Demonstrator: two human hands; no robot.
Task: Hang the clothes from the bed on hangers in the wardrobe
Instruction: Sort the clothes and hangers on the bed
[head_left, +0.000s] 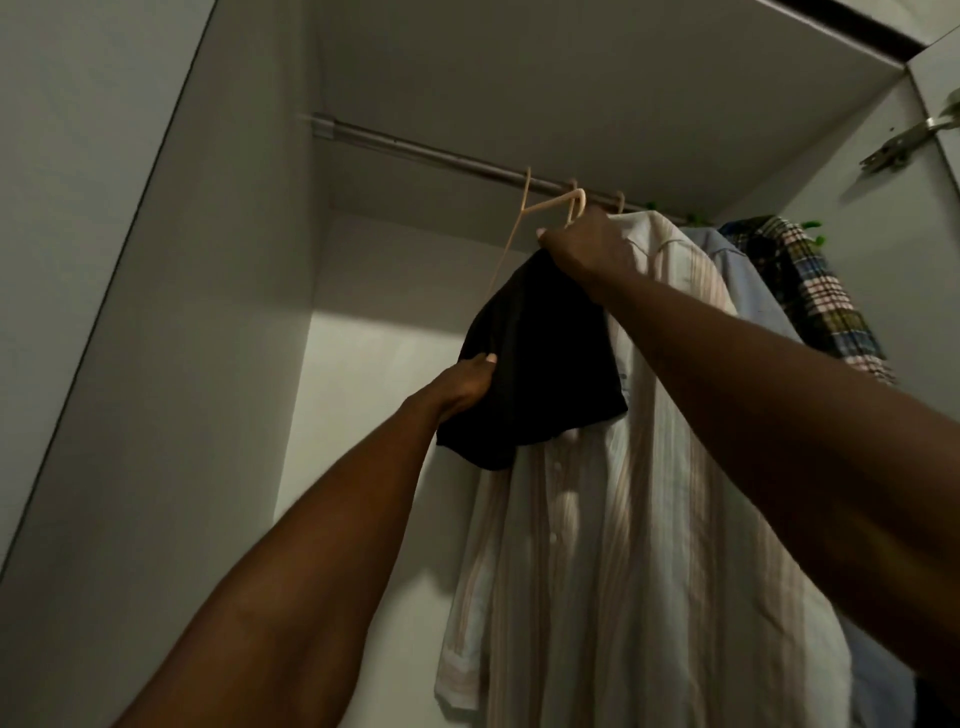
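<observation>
Head view, angled steeply up into a pale grey wardrobe (156, 260) with its top panel overhead and a metal rail (441, 156) running from upper left toward the right. Right hand (582, 249) raised just under the rail, its grip curled round the neck of a cream hanger (550, 205), hook close beside the rail, whether over it or just short of it not clear. Thin cream arm of that hanger slanting down to the left and vanishing into a black garment (540, 374), bunched and draped below the right hand. Left hand (465, 382) lower and to the left, its grip pinching the left edge of the black garment, thumb on top of the fabric, other fingers hidden behind the cloth. Black garment hanging in front of, and partly covering, a pale striped shirt (623, 519) already on the rail from a second cream hook just right of the right hand. Behind the striped shirt, further right, a light blue shirt (748, 280), then a plaid shirt (800, 291) in blue, white and olive, with green hanger tips poking out near the rail. Metal door hinge (904, 140) at the upper right, on the inside of the open door. Patch of light across the back wall to the left of the black garment; both bare forearms reaching up from the lower edge.
</observation>
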